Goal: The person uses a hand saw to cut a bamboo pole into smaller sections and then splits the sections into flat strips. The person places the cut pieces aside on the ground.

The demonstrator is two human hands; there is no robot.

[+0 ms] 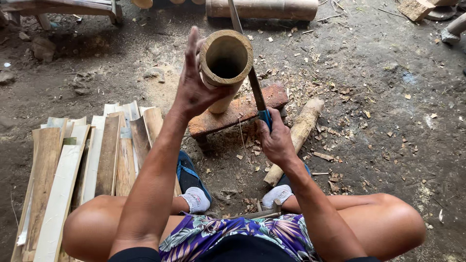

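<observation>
A hollow tan bamboo tube (pixel 225 65), smooth-walled with a round open mouth, stands tilted on a worn reddish wooden block (pixel 238 110), steadied by the left hand (pixel 194 87), fingers spread flat against its side. The right hand (pixel 275 140) is clamped around a long dark blade's blue handle (pixel 264 116), its edge touching the tube's rim. Pale split bamboo slats (pixel 92 160) lie stacked left; chip-strewn dirt (pixel 388 106) stretches open to the right.
</observation>
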